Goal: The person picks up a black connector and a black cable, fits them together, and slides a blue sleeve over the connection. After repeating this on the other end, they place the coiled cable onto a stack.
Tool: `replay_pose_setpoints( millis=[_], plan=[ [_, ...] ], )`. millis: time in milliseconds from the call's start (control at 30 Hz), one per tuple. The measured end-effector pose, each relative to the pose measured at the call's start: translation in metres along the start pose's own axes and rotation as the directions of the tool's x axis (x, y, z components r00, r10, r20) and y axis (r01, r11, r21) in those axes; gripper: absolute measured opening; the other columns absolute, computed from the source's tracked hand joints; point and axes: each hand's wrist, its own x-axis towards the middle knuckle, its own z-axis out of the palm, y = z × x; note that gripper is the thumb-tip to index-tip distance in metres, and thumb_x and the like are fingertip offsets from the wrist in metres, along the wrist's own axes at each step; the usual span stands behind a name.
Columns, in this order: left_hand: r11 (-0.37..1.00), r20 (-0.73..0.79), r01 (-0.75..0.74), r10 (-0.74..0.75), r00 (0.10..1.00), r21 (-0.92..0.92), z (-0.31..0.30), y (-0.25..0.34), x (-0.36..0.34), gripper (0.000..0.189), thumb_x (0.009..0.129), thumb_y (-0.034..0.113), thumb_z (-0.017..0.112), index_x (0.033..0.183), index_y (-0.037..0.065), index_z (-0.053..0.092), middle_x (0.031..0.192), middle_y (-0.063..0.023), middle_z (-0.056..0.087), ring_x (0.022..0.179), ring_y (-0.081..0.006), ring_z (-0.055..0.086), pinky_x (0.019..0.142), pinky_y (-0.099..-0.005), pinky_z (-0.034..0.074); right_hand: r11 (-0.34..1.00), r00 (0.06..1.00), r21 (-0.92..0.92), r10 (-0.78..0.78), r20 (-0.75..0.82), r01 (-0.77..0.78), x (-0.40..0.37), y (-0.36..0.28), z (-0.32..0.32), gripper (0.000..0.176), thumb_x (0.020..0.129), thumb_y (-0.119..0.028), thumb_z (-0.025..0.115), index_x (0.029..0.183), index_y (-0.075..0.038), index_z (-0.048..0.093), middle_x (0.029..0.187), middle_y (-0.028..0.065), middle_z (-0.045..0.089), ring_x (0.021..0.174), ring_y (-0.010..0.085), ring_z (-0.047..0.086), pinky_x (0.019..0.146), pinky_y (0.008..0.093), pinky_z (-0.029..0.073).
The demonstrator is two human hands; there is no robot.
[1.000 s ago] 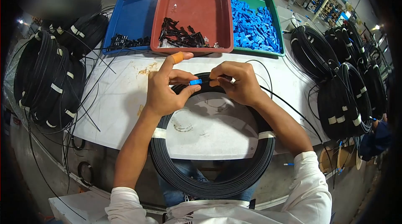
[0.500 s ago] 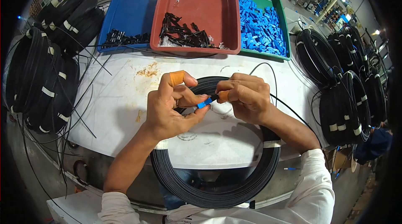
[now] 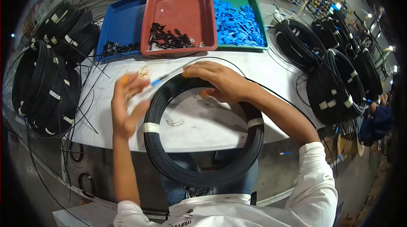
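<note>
A black cable coil [image 3: 154, 108] with white tape bands lies at the table's front edge, partly overhanging it. My right hand [image 3: 218, 80] is over the coil's far side, fingers bent around its top; whether it grips the coil is unclear. Left of the coil, my left hand [image 3: 129, 104] is raised with its fingers apart and blurred, holding nothing visible. Between the hands, a blue connector [image 3: 157, 81] shows, blurred, on a cable end just beyond the left fingertips. Orange wraps cover fingers on both hands.
Along the back stand a blue tray [image 3: 123, 23] with black parts, a red tray [image 3: 180, 10] with black pieces and a green tray [image 3: 263, 36] of blue connectors. Cable coils [image 3: 46, 87] stack at left, more coils [image 3: 330, 87] at right. Loose cables cross the left side.
My left hand has let go of the blue connector and moved left. My right hand has left the connector and now lies over the coil. The view has shifted, with the coil fully in sight.
</note>
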Motion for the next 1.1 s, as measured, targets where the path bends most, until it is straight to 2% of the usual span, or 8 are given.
replay_pose_setpoints(
  millis=[67, 267, 333, 400, 533, 667, 867, 1100],
  plan=[
    [0.994, 0.037, -0.035, 0.031, 0.999, 0.106, -0.007, 0.008, -0.049, 0.076, 0.078, 0.033, 0.074, 0.135, -0.004, 0.042, 0.127, -0.0215, 0.058, 0.123, -0.0317, 0.055, 0.110, -0.0451, 0.034, 0.998, 0.999, -0.050, 0.037, 0.030, -0.035, -0.011, -0.014, -0.014, 0.056, 0.076, -0.011, 0.079, 0.127, -0.006, 0.059, 0.137, 0.0167, 0.054, 0.123, 0.0358, 0.053, 0.106, 0.0440, 0.043],
    [0.990, -0.294, -0.058, 0.094, 0.951, 0.130, 0.020, 0.012, -0.171, 0.072, 0.083, 0.048, 0.071, 0.132, 0.000, 0.049, 0.127, -0.0233, 0.057, 0.129, -0.0359, 0.047, 0.112, -0.0499, 0.029, 0.972, 0.964, 0.157, 0.138, 0.229, -0.177, -0.076, -0.077, -0.030, 0.038, 0.088, -0.030, 0.072, 0.112, -0.002, 0.065, 0.109, 0.0181, 0.066, 0.105, 0.0376, 0.062, 0.092, 0.0457, 0.048],
    [0.856, -0.073, -0.282, 0.346, 0.935, 0.433, 0.026, 0.019, -0.190, 0.075, 0.079, 0.059, 0.072, 0.128, 0.006, 0.053, 0.127, -0.0199, 0.059, 0.128, -0.0347, 0.049, 0.111, -0.0502, 0.030, 0.962, 0.953, 0.138, 0.203, 0.223, -0.237, -0.101, -0.093, -0.038, 0.042, 0.086, -0.033, 0.074, 0.112, -0.001, 0.065, 0.111, 0.0185, 0.066, 0.106, 0.0374, 0.062, 0.093, 0.0446, 0.049],
    [0.676, 0.299, -0.437, 0.319, 0.899, 0.594, 0.031, 0.048, -0.186, 0.074, 0.075, 0.067, 0.073, 0.123, 0.013, 0.056, 0.129, -0.0133, 0.061, 0.126, -0.0321, 0.051, 0.110, -0.0495, 0.033, 0.936, 0.932, 0.105, 0.315, 0.180, -0.336, -0.123, -0.108, -0.047, 0.047, 0.085, -0.037, 0.074, 0.113, -0.001, 0.065, 0.111, 0.0182, 0.066, 0.108, 0.0367, 0.062, 0.094, 0.0443, 0.048],
    [0.658, 0.506, -0.541, 0.271, 0.819, 0.523, 0.081, 0.072, -0.163, 0.065, 0.073, 0.050, 0.076, 0.133, 0.033, 0.055, 0.131, -0.0086, 0.062, 0.122, -0.0264, 0.057, 0.104, -0.0466, 0.040, 0.906, 0.930, 0.222, 0.367, 0.011, -0.360, -0.161, -0.126, -0.039, 0.077, 0.073, -0.056, 0.079, 0.124, -0.001, 0.061, 0.121, 0.0187, 0.062, 0.118, 0.0370, 0.056, 0.101, 0.0451, 0.044],
    [0.513, 0.510, -0.612, 0.343, 0.789, 0.602, 0.096, 0.043, -0.157, 0.067, 0.069, 0.018, 0.080, 0.131, 0.031, 0.058, 0.089, 0.0013, 0.066, 0.066, -0.0137, 0.061, 0.066, -0.0319, 0.049, 0.956, 0.959, -0.104, 0.279, 0.053, -0.273, -0.167, -0.148, -0.018, 0.093, 0.066, -0.068, 0.076, 0.132, -0.005, 0.057, 0.127, 0.0192, 0.059, 0.130, 0.0399, 0.047, 0.114, 0.0501, 0.030],
    [0.584, 0.463, -0.645, 0.452, 0.763, 0.493, 0.088, 0.056, -0.156, 0.052, 0.069, 0.014, 0.074, 0.119, 0.028, 0.067, 0.075, 0.0049, 0.062, 0.055, -0.0105, 0.058, 0.056, -0.0272, 0.046, 0.971, 0.929, 0.045, 0.210, 0.304, -0.234, -0.149, -0.173, -0.020, 0.106, 0.053, -0.060, 0.082, 0.138, -0.006, 0.051, 0.126, 0.0158, 0.061, 0.128, 0.0387, 0.050, 0.116, 0.0530, 0.029],
    [0.599, 0.537, -0.664, 0.413, 0.736, 0.449, 0.054, 0.112, -0.150, 0.063, 0.058, 0.021, 0.074, 0.120, 0.023, 0.066, 0.071, 0.0009, 0.067, 0.053, -0.0156, 0.062, 0.056, -0.0285, 0.049, 0.938, 0.993, -0.324, 0.111, -0.045, -0.120, -0.160, -0.181, 0.004, 0.073, 0.061, -0.031, 0.083, 0.130, -0.022, 0.062, 0.097, 0.0053, 0.065, 0.095, 0.0223, 0.062, 0.103, 0.0442, 0.045]
  ],
)
